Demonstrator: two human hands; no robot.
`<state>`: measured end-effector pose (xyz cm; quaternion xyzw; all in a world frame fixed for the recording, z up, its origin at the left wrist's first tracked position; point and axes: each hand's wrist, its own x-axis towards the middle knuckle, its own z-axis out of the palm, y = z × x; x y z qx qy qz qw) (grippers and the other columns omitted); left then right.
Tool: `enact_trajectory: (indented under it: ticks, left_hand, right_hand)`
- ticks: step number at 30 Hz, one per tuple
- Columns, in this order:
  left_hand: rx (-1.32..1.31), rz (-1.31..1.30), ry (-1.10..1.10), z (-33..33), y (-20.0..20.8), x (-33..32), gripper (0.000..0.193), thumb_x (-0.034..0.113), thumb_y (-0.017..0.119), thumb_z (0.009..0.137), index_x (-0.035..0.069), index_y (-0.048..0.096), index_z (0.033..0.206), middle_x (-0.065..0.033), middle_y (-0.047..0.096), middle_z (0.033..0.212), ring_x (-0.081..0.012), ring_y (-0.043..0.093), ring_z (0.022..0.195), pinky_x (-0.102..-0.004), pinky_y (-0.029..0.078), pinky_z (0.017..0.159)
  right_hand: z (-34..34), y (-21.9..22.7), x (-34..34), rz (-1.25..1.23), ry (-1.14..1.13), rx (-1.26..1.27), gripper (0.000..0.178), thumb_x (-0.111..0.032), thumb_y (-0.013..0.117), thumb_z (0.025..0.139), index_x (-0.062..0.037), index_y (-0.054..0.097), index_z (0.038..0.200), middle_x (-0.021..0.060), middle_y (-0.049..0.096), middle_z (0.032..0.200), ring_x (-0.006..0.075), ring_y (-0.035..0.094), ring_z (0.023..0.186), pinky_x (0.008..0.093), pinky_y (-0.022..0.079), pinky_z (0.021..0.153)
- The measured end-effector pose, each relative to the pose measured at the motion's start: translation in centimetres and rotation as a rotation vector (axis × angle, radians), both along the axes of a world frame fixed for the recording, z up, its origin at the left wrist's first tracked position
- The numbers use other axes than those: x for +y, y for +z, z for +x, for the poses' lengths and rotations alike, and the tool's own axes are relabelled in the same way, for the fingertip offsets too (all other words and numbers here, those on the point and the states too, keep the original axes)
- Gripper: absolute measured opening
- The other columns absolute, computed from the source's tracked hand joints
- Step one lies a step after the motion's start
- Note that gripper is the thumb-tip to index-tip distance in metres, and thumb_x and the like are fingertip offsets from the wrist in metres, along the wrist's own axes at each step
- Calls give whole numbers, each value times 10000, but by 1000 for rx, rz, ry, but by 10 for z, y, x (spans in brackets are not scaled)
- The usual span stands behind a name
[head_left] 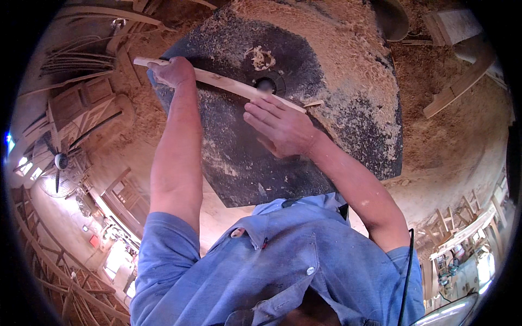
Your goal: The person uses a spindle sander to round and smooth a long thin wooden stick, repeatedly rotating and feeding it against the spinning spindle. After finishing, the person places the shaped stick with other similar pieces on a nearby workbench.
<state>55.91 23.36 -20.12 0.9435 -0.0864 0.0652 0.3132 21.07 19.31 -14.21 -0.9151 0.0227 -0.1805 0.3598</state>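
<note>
Blue shirt (pixel 272 231) cloth sits nearest, at six o'clock. Toward twelve spreads a dark table (pixel 255 176), shavings (pixel 348 49) thick at its one o'clock. Across it lies a wooden strip (pixel 228 84), long axis slanting from between nine and ten o'clock to between three and four. Its lower end has the right hand (pixel 285 127) nearly flat against it, fingers extended; the left hand (pixel 176 71) grips near its upper end. Just beyond, at twelve, sits a round hole (pixel 266 85).
</note>
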Motion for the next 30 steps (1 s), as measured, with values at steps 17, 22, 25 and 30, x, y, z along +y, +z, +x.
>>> enact_trajectory:
  ticks: [17,22,25,30]
  left_hand:
    - [-57,-88,192,56,-7,46,875,80,664,767,-115,284,1530,-326,530,1402,-406,570,1285,-403,468,1069]
    - [-164,-163,185,75,-20,66,890,105,691,773,-131,279,1525,-322,538,1400,-393,566,1294,-404,459,1077]
    - [-72,-73,223,62,1,55,886,122,717,773,-143,295,1505,-313,567,1368,-405,583,1269,-422,473,1067]
    - [-43,-152,308,89,1,96,844,73,720,772,-113,328,1496,-290,596,1343,-385,622,1222,-424,505,1027]
  right_hand:
    - [52,-1,-5,18,88,-41,634,-195,746,774,34,573,1339,192,572,1405,335,532,1334,453,366,1190]
    - [68,-4,-1,18,115,-38,635,-199,759,761,22,582,1329,183,575,1396,328,529,1333,443,373,1186]
    - [76,-8,-1,37,90,-77,632,-200,759,758,19,585,1325,182,581,1385,324,525,1336,442,378,1183]
    - [105,-4,7,46,134,-82,602,-188,735,773,16,590,1320,180,583,1376,326,522,1334,447,367,1185]
